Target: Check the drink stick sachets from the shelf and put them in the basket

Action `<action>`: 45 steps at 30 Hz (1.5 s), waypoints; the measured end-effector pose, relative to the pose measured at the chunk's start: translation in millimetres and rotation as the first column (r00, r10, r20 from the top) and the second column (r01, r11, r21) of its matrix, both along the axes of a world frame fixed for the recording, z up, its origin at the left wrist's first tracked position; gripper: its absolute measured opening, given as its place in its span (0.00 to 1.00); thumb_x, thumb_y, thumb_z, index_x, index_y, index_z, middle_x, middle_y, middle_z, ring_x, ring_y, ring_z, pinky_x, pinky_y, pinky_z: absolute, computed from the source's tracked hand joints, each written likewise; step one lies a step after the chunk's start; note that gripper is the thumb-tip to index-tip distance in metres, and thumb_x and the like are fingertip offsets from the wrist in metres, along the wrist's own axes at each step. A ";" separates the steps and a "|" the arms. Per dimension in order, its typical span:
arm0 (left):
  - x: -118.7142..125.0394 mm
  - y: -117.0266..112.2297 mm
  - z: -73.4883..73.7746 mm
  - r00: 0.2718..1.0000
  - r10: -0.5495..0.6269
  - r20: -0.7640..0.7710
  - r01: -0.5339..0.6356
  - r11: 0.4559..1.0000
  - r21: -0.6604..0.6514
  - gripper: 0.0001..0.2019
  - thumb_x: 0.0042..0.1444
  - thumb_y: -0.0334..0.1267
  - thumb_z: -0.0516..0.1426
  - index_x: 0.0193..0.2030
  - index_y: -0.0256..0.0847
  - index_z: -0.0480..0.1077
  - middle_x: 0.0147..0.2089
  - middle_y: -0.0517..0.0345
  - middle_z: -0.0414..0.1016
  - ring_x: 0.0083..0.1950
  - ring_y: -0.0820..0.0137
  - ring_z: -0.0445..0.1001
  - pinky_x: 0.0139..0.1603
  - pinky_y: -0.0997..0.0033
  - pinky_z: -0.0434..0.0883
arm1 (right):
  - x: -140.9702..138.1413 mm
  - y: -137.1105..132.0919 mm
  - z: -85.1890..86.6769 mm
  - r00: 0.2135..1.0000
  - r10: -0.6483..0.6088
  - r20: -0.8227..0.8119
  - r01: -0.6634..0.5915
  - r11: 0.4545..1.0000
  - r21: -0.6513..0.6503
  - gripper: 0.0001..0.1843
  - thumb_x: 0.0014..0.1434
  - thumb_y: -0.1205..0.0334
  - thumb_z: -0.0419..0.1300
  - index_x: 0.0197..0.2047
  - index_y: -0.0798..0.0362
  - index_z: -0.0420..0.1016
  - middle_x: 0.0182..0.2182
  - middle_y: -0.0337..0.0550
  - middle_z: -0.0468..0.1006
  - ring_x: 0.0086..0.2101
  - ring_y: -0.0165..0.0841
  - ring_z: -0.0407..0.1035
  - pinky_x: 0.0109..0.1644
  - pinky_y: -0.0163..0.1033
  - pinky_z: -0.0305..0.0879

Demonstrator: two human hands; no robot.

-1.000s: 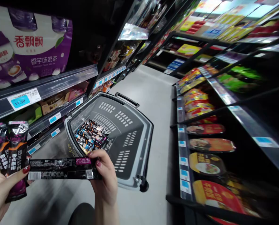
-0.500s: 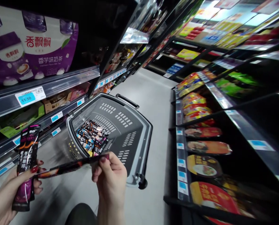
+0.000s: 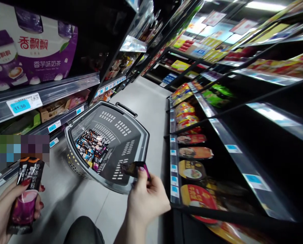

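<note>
My left hand [image 3: 4, 210] at the lower left grips black and purple drink sachets [image 3: 26, 196], held upright. My right hand [image 3: 146, 200] pinches one dark sachet [image 3: 135, 168] over the near rim of a grey shopping basket [image 3: 138, 135] standing on the aisle floor. Several similar sachets [image 3: 90, 149] lie in a pile at the left of the basket's bottom. The sachet in my right hand points toward the basket's inside.
Dark shelving lines both sides of the aisle. A purple milk tea pack [image 3: 32, 51] sits above a price tag [image 3: 23, 105] on the left. Bowl noodles [image 3: 194, 152] fill the low right shelves. The grey floor [image 3: 151, 101] runs ahead. My knee [image 3: 82, 232] shows below.
My right hand took the long sachet away from my left hand and carried it right, over the basket's rim. The left hand lowered its sachets. The view shifted right.
</note>
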State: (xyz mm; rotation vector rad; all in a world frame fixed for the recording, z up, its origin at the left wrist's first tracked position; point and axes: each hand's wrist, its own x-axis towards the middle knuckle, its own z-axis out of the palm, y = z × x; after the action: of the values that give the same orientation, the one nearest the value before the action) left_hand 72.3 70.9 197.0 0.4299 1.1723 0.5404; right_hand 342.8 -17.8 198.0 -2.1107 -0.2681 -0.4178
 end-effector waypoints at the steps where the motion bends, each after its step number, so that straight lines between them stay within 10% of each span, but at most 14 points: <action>1: 3.4 -1.5 4.0 1.000 0.003 -0.009 -0.002 1.000 0.030 0.29 0.31 0.52 0.68 0.36 0.30 0.73 0.22 0.48 0.75 0.23 0.64 0.71 0.23 0.70 0.72 | 4.4 1.0 -4.8 0.999 -0.039 -0.028 0.036 0.994 -0.100 0.17 0.54 0.49 0.56 0.27 0.55 0.73 0.17 0.41 0.68 0.21 0.33 0.60 0.27 0.37 0.52; 5: 19.3 -4.5 18.8 0.995 0.032 -0.093 -0.019 0.989 0.146 0.27 0.28 0.46 0.71 0.35 0.34 0.70 0.29 0.47 0.79 0.23 0.65 0.73 0.21 0.71 0.72 | 18.2 4.8 -18.2 0.988 -0.148 -0.048 0.127 0.944 -0.303 0.21 0.55 0.57 0.52 0.47 0.60 0.72 0.34 0.57 0.78 0.28 0.43 0.68 0.31 0.43 0.55; 9: 27.0 -1.5 20.2 0.998 0.040 -0.052 -0.028 0.978 0.206 0.26 0.28 0.46 0.71 0.33 0.36 0.69 0.29 0.47 0.79 0.25 0.60 0.76 0.21 0.67 0.72 | 5.3 17.7 -16.3 0.962 0.173 -0.212 -0.170 0.985 0.033 0.26 0.53 0.55 0.55 0.53 0.59 0.66 0.39 0.55 0.77 0.34 0.42 0.70 0.37 0.44 0.62; 12: 28.6 -0.1 15.7 0.999 0.004 -0.039 0.004 0.976 0.218 0.25 0.28 0.47 0.70 0.32 0.36 0.70 0.29 0.48 0.79 0.26 0.59 0.76 0.22 0.66 0.71 | -29.2 35.6 -11.5 0.600 0.692 -0.403 -0.549 0.722 0.422 0.23 0.52 0.47 0.59 0.43 0.57 0.71 0.31 0.48 0.77 0.23 0.31 0.66 0.28 0.37 0.63; 15: 29.0 -0.2 8.3 0.983 -0.078 -0.165 0.130 0.932 0.339 0.18 0.32 0.41 0.68 0.30 0.36 0.72 0.25 0.56 0.75 0.24 0.66 0.72 0.23 0.70 0.68 | -71.2 54.5 -11.8 0.155 0.909 -0.387 -0.605 0.397 0.690 0.28 0.49 0.42 0.61 0.46 0.53 0.67 0.36 0.46 0.75 0.15 0.21 0.57 0.18 0.32 0.55; 18: 28.0 0.6 0.1 0.915 -0.141 -0.377 0.319 0.825 0.466 0.13 0.37 0.36 0.65 0.33 0.38 0.75 0.23 0.62 0.71 0.26 0.69 0.68 0.26 0.73 0.63 | -100.6 68.4 -16.4 -0.018 0.936 -0.351 -0.457 0.305 0.835 0.29 0.47 0.41 0.64 0.45 0.50 0.63 0.37 0.40 0.72 0.13 0.18 0.55 0.16 0.29 0.49; 23: 19.6 6.6 -6.9 0.903 -0.244 -0.353 0.393 0.803 0.448 0.17 0.39 0.38 0.66 0.39 0.41 0.74 0.30 0.60 0.75 0.33 0.65 0.71 0.33 0.71 0.67 | -113.0 76.4 -16.7 0.027 0.917 -0.399 -0.219 0.395 0.892 0.21 0.45 0.54 0.68 0.32 0.51 0.59 0.23 0.30 0.61 0.18 0.20 0.51 0.19 0.26 0.46; 29: 8.6 10.4 -1.0 0.962 -0.264 -0.071 0.271 0.882 0.386 0.24 0.33 0.42 0.69 0.39 0.38 0.73 0.28 0.54 0.78 0.30 0.66 0.72 0.29 0.73 0.67 | -108.7 73.2 -2.6 0.155 0.969 -0.195 -0.112 0.213 0.971 0.10 0.46 0.60 0.59 0.32 0.50 0.61 0.24 0.34 0.59 0.23 0.27 0.53 0.28 0.34 0.56; 35: 15.0 5.7 9.7 0.993 0.114 -0.043 -0.095 0.946 0.311 0.19 0.28 0.38 0.71 0.29 0.36 0.74 0.22 0.60 0.74 0.20 0.74 0.68 0.22 0.77 0.68 | -99.6 67.3 -4.4 0.287 0.946 -0.151 -0.257 0.228 0.939 0.13 0.57 0.50 0.56 0.40 0.49 0.70 0.27 0.39 0.70 0.30 0.32 0.63 0.35 0.38 0.60; 45: 4.5 13.1 -0.4 0.764 0.645 0.031 -0.612 0.708 0.354 0.18 0.24 0.32 0.72 0.26 0.37 0.73 0.24 0.64 0.73 0.22 0.72 0.71 0.20 0.74 0.74 | -102.1 60.2 -9.4 0.362 0.890 -0.276 -0.359 0.407 0.840 0.17 0.54 0.46 0.61 0.34 0.53 0.80 0.29 0.42 0.74 0.29 0.30 0.64 0.34 0.33 0.60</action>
State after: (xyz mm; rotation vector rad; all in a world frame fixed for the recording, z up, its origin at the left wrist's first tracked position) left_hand 76.8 84.1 196.6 0.3434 1.3157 1.3608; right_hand 240.7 42.4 188.6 -1.0854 -0.4435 0.7759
